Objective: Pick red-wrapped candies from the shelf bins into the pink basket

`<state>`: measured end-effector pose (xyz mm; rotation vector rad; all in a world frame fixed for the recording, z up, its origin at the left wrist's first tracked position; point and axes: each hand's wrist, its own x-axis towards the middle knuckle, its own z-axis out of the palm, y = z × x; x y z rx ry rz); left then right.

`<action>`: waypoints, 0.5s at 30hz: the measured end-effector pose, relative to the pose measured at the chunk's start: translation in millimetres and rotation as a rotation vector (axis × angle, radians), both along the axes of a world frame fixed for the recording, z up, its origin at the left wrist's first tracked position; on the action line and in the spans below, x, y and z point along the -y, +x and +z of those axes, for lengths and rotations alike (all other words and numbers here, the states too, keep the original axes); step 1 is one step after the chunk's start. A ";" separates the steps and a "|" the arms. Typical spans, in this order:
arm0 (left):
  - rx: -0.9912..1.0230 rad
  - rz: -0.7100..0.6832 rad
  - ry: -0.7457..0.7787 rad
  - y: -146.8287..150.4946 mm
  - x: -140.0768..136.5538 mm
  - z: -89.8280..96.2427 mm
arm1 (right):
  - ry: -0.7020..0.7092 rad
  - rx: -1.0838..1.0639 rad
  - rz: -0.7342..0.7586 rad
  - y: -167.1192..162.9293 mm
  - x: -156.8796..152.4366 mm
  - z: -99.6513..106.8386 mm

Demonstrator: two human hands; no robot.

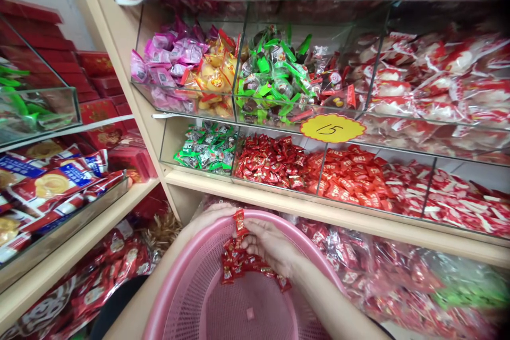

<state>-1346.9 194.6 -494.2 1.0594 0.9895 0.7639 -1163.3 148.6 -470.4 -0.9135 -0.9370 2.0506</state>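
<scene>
A pink plastic basket (159, 297) with mesh sides is tilted toward me below the shelf. My left hand (213, 216) is closed over its far rim, the fingers partly hidden behind the edge. Inside the basket, my right hand (269, 244) has its fingers closed on a small red wrapped candy (239, 221), just beside the left fingertips. Several more red wrapped candies (231, 271) lie beneath the right hand against the far inner wall. Similar red candies (271, 162) fill a shelf compartment straight above the basket.
Clear-walled compartments hold green-wrapped candies (207, 149), orange-red packets (354, 178) and purple packets (175, 56). A yellow price tag (332, 128) reads 15. The wooden shelf edge (311, 210) runs just above my hands. Bagged sweets (398, 276) lie below it; blue-and-white packets (56, 183) fill the left shelf.
</scene>
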 end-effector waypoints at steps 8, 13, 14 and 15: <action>0.010 -0.013 0.043 -1.8 1.1 -4.4 | 0.063 0.093 -0.127 2.3 -2.6 -1.6; -0.012 -0.031 0.049 -2.5 2.5 -5.6 | 0.105 0.103 -0.227 2.7 -7.2 -0.3; 0.000 -0.037 0.041 -2.2 2.9 -5.2 | 0.114 0.101 -0.241 2.9 -7.9 -0.2; 0.006 -0.038 0.042 -1.8 3.3 -4.4 | 0.122 0.104 -0.252 3.4 -8.6 -0.3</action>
